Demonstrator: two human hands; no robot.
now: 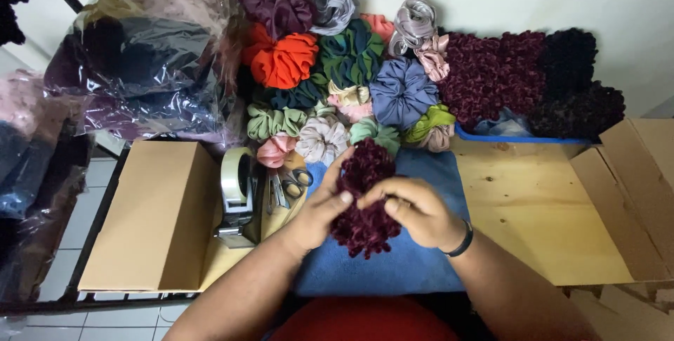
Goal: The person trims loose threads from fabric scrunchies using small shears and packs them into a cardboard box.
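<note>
Both hands grip the dark maroon ruffled scrunchie [365, 197], its long axis running away from the body, left hand [321, 211] and right hand [414, 211] closed on opposite flanks.

The right hand [414, 209] covers the middle of the dark red scrunchie [365, 194], and its fingertips are buried in the folds. The cardboard box [642, 194] at right runs off the frame edge. Contents of the plastic bags [140, 53], upper left, blur behind glare. The scissors [288, 185] lie partly behind the tape dispenser [237, 197].
</note>
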